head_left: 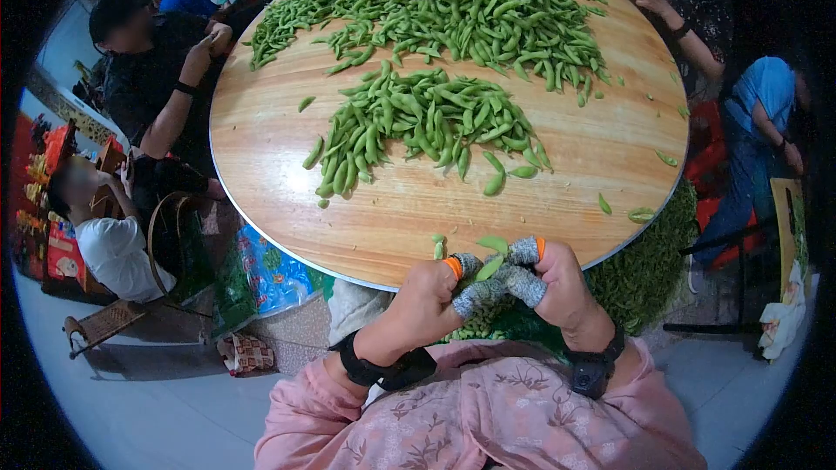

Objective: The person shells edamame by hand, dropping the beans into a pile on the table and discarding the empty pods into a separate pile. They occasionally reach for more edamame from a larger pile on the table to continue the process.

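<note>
Both hands meet just off the near edge of the round wooden table [392, 235]. Grey covers with orange bands wrap some fingers of each. My left hand [427, 296] and my right hand [557, 283] have their fingers closed on one green pod [490, 266], which sticks up between the fingertips. Another small pod [438, 246] lies on the table edge beside my left fingers. Below the hands, shelled beans [475, 328] partly show above my lap. A smaller heap of pods [427, 122] sits mid-table, in front of a larger heap [461, 4].
Co-workers sit at the left [131, 61] and at the right [688, 9] of the table, hands raised. Another person [122, 252] sits farther left on a chair. Loose pods [640, 214] lie near the right rim. A green pile [640, 274] is on the floor at right.
</note>
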Demonstrator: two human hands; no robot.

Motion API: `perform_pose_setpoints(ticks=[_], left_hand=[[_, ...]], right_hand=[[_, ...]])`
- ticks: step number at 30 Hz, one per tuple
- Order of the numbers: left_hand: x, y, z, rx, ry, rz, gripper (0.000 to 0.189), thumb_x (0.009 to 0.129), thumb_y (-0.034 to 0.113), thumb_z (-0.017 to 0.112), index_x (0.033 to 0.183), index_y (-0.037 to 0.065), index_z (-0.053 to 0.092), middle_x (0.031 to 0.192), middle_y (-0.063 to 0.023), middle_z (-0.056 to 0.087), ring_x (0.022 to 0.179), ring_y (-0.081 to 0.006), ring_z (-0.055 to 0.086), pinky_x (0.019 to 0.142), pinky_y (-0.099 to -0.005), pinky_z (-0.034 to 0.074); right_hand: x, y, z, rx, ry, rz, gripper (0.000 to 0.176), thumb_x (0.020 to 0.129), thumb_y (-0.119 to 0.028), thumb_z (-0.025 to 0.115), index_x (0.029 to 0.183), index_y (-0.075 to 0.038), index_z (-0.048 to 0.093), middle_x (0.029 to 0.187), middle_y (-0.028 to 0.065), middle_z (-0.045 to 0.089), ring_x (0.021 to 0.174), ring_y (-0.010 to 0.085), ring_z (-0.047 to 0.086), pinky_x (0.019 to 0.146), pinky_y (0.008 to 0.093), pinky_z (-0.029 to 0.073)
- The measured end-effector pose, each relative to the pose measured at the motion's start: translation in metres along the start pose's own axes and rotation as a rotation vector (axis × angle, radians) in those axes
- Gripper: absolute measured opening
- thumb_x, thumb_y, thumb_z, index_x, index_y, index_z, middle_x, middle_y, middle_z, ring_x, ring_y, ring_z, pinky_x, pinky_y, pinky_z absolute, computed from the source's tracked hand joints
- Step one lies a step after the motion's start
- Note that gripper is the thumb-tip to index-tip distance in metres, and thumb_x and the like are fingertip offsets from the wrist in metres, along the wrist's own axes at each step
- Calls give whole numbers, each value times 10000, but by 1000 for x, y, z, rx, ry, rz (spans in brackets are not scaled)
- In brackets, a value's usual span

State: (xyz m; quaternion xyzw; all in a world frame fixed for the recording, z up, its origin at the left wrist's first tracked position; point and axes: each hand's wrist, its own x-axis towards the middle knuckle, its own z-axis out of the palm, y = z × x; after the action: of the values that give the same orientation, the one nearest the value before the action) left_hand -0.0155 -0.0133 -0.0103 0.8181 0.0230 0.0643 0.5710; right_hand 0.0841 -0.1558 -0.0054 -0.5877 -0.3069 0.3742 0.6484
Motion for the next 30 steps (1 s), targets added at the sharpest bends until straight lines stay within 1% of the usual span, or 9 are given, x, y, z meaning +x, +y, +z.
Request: perform_pose_setpoints(ticks=[2,4,11,13,14,19,25,29,30], left_hand=[[1,-1,-1,-55,0,31,164,795,159,517,774,0,549,579,-142,490,471,-216,453,468,-305,375],[1,1,-4,-126,-28,-5,118,788,102,485,781,-5,534,608,-52,506,549,-131,463,512,-247,387],[-2,5,-2,36,-34,-34,144,773,72,449,871,-12,513,670,-75,523,595,-145,479,568,-257,401],[-2,6,-3,-28,-24,48,212,696,46,525,903,6,500,702,-157,514,626,-286,485,599,-307,400],[-3,1,-2,-28,-24,48,212,696,46,525,903,6,500,702,-157,514,626,-286,485,599,-307,400],[1,-5,-19,-415,45,-350,186,825,114,425,974,26,496,845,-16,498,763,-94,441,683,-235,388],[10,1,-11,-552,-213,-262,352,868,315,413,1026,9,486,830,-8,526,775,-79,482,696,-196,391],[11,3,-11,-410,-282,-171,284,855,242,465,995,-3,499,844,-8,537,770,-74,486,682,-195,395],[10,-2,-7,-381,-196,-182,218,847,184,465,946,-6,507,770,1,521,699,-63,454,626,-195,383]], right_hand=[[-1,2,-1,-21,-3,-36,57,745,12,543,796,29,562,743,37,579,703,83,528,631,221,430],[-1,8,-2,-62,-20,-71,52,732,21,550,783,18,558,732,31,567,690,84,522,624,224,427],[0,1,-3,-177,-39,-122,64,723,29,553,786,19,555,728,37,563,683,95,527,622,227,427],[-1,-2,-5,-272,-28,-137,76,720,36,549,795,25,558,738,45,567,691,106,536,630,226,429],[-2,-2,-6,-272,-28,-138,76,720,36,549,795,25,558,738,45,567,691,106,536,630,226,429],[-8,-11,-16,37,-4,-65,84,730,19,564,813,19,568,767,34,588,723,91,541,659,218,432],[-4,-4,-28,178,-314,86,93,751,-31,572,834,12,573,777,12,589,711,77,534,658,218,434],[1,0,-34,123,-289,127,96,753,-32,569,836,16,573,776,12,589,709,79,530,656,220,432],[2,-4,-33,-2,-147,124,101,754,-29,566,840,23,572,780,20,591,712,82,532,660,224,434]])
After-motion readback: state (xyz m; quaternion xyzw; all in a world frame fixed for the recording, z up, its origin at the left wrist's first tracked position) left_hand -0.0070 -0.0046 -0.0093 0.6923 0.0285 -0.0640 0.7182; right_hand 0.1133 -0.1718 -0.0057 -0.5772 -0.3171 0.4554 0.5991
